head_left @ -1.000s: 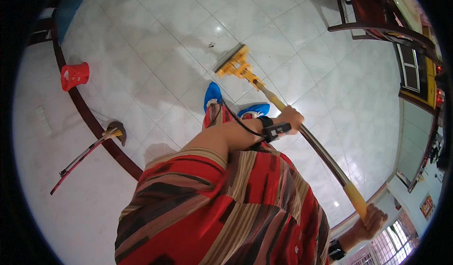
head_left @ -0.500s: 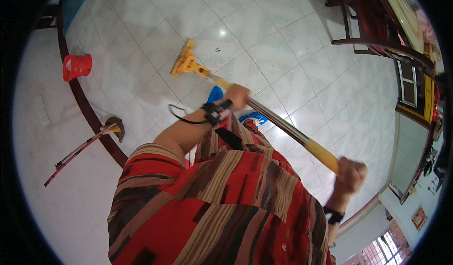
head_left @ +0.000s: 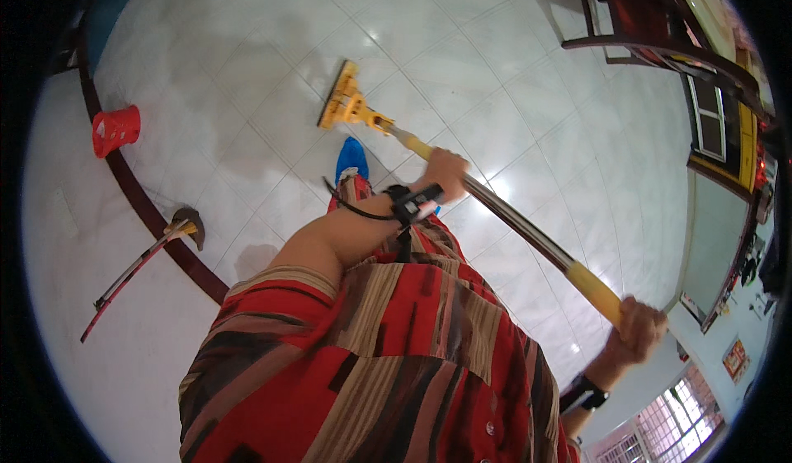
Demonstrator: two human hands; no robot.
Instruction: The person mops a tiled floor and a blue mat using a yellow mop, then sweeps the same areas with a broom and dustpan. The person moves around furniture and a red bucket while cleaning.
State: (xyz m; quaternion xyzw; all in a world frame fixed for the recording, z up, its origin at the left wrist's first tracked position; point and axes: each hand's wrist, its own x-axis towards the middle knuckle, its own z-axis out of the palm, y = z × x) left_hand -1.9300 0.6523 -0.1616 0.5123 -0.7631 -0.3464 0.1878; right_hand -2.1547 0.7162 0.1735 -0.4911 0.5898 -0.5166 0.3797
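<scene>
Mop (head_left: 520, 225) shifted, apparently touching floor (head_left: 462, 75), hands (head_left: 447, 173) (head_left: 642, 331) gripping

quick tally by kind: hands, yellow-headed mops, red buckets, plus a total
hands: 2 (left hand, right hand)
yellow-headed mop: 1
red bucket: 1
total: 4
</scene>
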